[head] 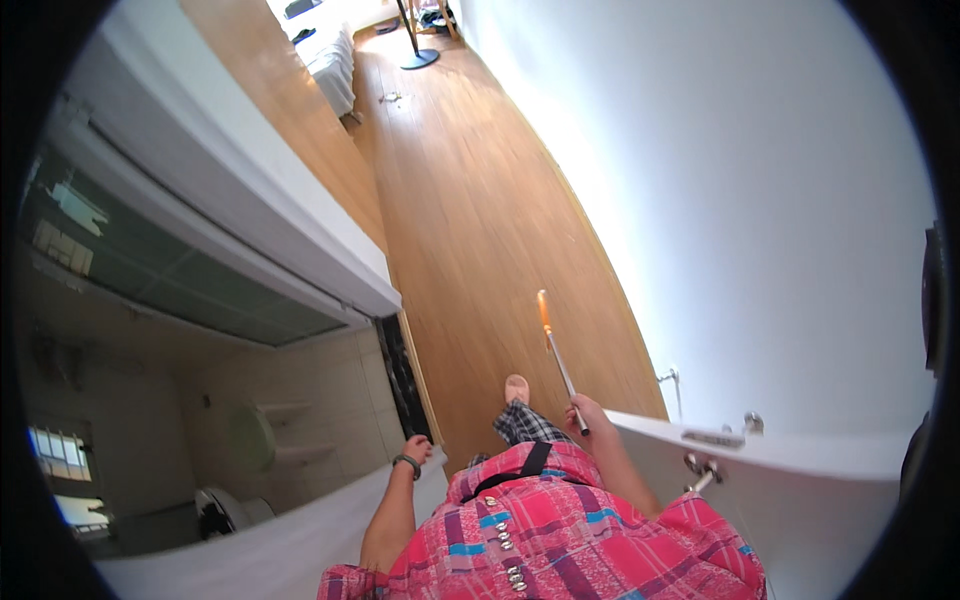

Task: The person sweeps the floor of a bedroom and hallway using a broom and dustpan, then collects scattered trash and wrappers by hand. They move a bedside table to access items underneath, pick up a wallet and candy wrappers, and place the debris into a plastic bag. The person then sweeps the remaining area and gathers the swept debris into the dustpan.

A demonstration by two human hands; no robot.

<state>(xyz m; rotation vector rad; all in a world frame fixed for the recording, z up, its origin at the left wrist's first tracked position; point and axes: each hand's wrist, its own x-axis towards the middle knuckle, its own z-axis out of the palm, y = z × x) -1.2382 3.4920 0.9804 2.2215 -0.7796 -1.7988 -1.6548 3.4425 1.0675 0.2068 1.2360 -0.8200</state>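
Note:
My right hand (592, 418) is wrapped around a slim metal rod (562, 369) near its lower end. The rod points ahead over the floor and finishes in an orange plastic part (544, 311); what tool it is cannot be made out. At my left side hangs my left hand (417, 450), its fingers loosely bent and nothing seen in them. A dark bracelet (407, 466) circles that wrist. The hand is nearest to the dark threshold (401, 375) of a tiled room. One slippered foot (517, 389) is forward on the wood floor (480, 247).
On my right, an open white door (810, 454) with a metal handle (703, 474) stands by a white wall (697, 187) bearing a doorstop (669, 375). Farther ahead are small litter (394, 97), a bed (330, 67) and a round black stand base (420, 59). Left, a toilet (232, 511).

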